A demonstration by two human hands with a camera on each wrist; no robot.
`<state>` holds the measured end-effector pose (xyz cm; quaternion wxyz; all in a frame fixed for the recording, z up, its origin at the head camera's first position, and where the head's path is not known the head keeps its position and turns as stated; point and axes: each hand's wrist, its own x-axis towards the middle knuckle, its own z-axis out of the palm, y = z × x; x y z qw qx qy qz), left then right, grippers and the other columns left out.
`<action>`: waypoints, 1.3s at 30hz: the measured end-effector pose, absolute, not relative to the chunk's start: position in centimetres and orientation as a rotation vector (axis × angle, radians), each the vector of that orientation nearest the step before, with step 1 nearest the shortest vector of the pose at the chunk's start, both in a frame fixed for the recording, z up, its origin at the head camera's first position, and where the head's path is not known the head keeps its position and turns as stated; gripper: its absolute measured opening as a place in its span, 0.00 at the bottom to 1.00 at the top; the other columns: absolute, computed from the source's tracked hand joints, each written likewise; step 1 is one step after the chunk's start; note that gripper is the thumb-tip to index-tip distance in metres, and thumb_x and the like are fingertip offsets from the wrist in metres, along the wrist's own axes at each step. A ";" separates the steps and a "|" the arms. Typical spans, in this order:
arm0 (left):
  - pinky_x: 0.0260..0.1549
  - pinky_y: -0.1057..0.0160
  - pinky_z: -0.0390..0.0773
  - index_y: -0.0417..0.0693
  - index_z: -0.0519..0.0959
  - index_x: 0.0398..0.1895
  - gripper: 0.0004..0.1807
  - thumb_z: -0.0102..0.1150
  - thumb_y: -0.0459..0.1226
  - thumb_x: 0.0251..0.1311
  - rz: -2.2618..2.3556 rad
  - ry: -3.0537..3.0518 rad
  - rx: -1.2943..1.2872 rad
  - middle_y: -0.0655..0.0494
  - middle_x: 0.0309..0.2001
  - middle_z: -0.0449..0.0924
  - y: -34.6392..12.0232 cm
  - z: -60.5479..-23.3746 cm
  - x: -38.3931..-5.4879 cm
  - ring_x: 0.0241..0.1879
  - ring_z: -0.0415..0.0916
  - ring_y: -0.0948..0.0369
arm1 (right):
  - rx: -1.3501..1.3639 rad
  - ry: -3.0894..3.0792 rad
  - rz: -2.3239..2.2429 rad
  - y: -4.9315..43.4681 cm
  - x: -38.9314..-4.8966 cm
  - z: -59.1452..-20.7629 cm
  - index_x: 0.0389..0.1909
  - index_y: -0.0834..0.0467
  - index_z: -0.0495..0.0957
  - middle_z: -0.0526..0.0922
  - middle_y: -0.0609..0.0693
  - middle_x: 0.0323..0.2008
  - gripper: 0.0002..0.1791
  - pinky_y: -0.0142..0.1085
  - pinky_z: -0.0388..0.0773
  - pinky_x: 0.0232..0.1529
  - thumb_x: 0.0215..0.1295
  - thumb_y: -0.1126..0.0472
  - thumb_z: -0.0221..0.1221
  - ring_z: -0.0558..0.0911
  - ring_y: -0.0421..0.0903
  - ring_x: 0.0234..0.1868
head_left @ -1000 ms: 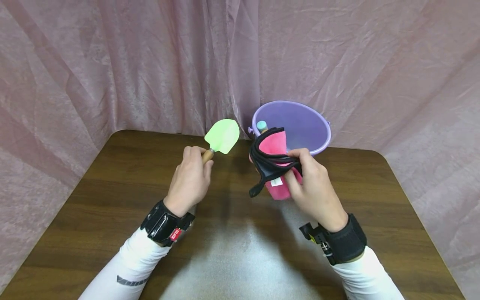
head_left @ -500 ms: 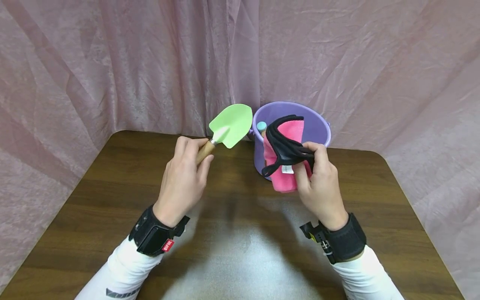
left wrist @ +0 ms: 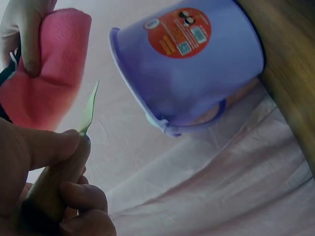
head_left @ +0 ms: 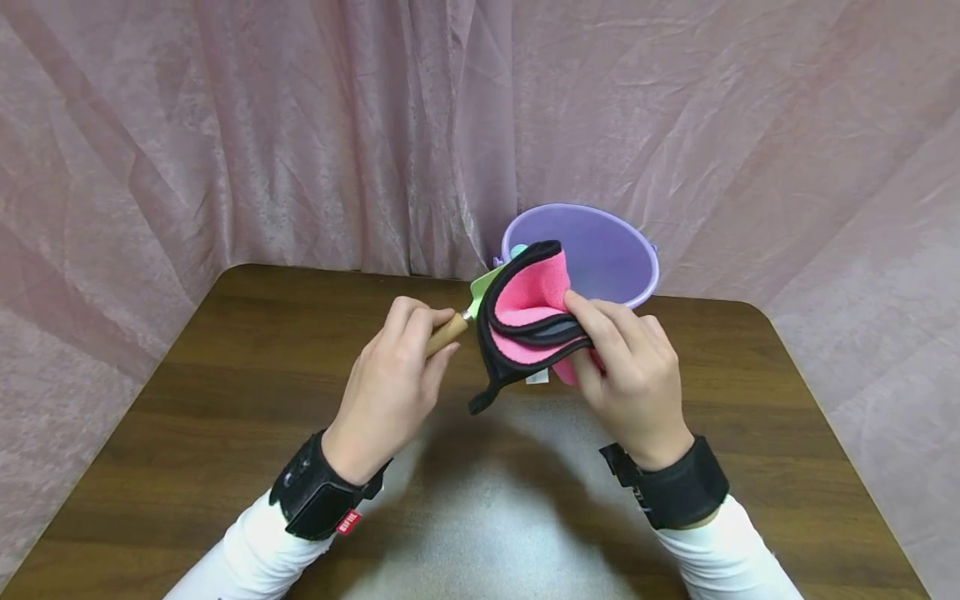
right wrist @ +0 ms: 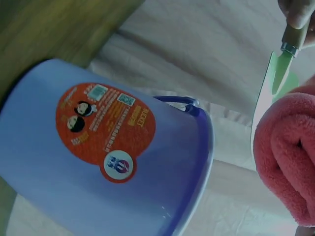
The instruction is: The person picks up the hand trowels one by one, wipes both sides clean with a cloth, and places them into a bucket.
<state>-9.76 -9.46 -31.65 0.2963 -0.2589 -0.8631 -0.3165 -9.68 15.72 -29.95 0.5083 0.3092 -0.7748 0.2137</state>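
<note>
My left hand [head_left: 393,375] grips the wooden handle [head_left: 447,335] of a small trowel, whose light green blade [head_left: 483,287] points right, toward the cloth. Part of that blade is hidden behind the folded pink cloth [head_left: 534,283] with black edging, a black loop and a white label. My right hand [head_left: 630,367] pinches this cloth at its right side, thumb below and fingers above. In the right wrist view the cloth [right wrist: 290,132] looks rolled, and the green blade [right wrist: 266,83] lies right beside it. Whether they touch, I cannot tell.
Behind the cloth a purple bucket [head_left: 600,250] stands on the brown wooden table [head_left: 225,400], near its back edge. A light blue round end [head_left: 518,250] shows at the bucket's left rim. A pink curtain [head_left: 337,150] hangs behind the table.
The trowel has come down and right, its blade turning edge-on and passing partly behind the cloth. The cloth has shifted left and tilted, showing more of its pink inside.
</note>
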 end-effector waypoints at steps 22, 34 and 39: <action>0.40 0.59 0.76 0.40 0.78 0.50 0.16 0.66 0.32 0.60 -0.808 -2.287 -0.868 0.54 0.44 0.74 -9.6 -31.4 -9.4 0.42 0.75 0.60 | 0.864 -1.751 0.279 14.9 -9.5 -28.8 0.48 0.54 0.86 0.84 0.54 0.38 0.14 0.47 0.61 0.25 0.64 0.67 0.59 0.76 0.52 0.25; 0.42 0.59 0.76 0.39 0.78 0.51 0.16 0.66 0.34 0.61 -0.823 -2.277 -0.837 0.53 0.45 0.74 -9.9 -31.1 -9.4 0.43 0.76 0.58 | 0.675 -1.816 0.342 15.9 -9.7 -29.1 0.48 0.54 0.86 0.83 0.55 0.36 0.15 0.51 0.59 0.27 0.61 0.67 0.60 0.78 0.55 0.28; 0.43 0.58 0.77 0.40 0.78 0.51 0.16 0.67 0.32 0.60 -0.858 -2.273 -0.819 0.53 0.45 0.74 -10.1 -30.9 -9.4 0.42 0.76 0.57 | 0.598 -1.847 0.367 16.4 -10.0 -29.2 0.48 0.53 0.86 0.82 0.56 0.35 0.17 0.51 0.59 0.27 0.60 0.68 0.58 0.79 0.56 0.29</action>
